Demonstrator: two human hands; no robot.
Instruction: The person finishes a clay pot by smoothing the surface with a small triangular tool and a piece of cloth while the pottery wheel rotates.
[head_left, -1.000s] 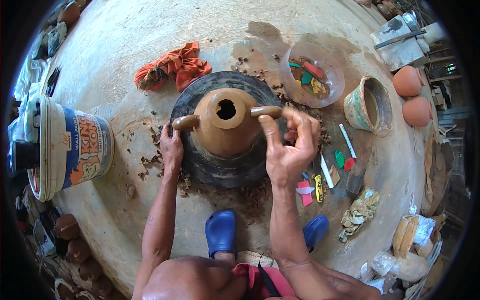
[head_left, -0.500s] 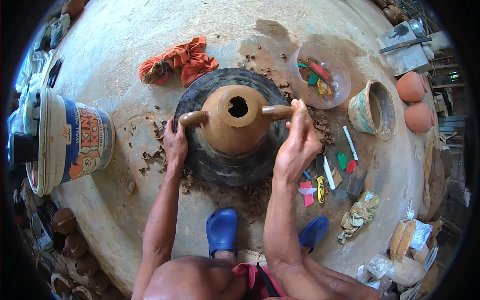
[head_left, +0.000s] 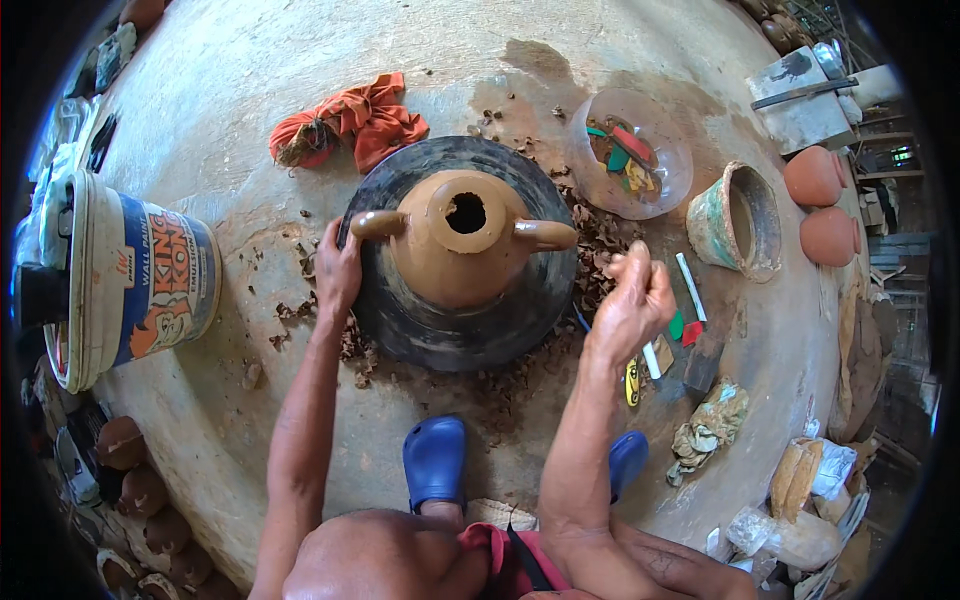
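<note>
A brown wet clay pot (head_left: 455, 270) with a ragged round top opening and two side handles (head_left: 543, 234) stands on a black turntable (head_left: 450, 345). My left hand (head_left: 338, 265) grips the turntable's left rim, below the left handle. My right hand (head_left: 642, 300) is raised right of the turntable, below the right handle and apart from it, fingers curled together; I cannot see whether anything is in them.
Around lie an orange cloth (head_left: 385, 120), a paint bucket (head_left: 150, 285), a plastic bowl of coloured pieces (head_left: 671, 181), a crusted pot (head_left: 715, 230), red pots (head_left: 830, 237), small tools (head_left: 693, 290), a crumpled rag (head_left: 705, 435) and clay scraps (head_left: 600, 240).
My right hand has left the right handle, moving down and rightward, and its fingers have closed up. My left hand stays at the turntable's left rim.
</note>
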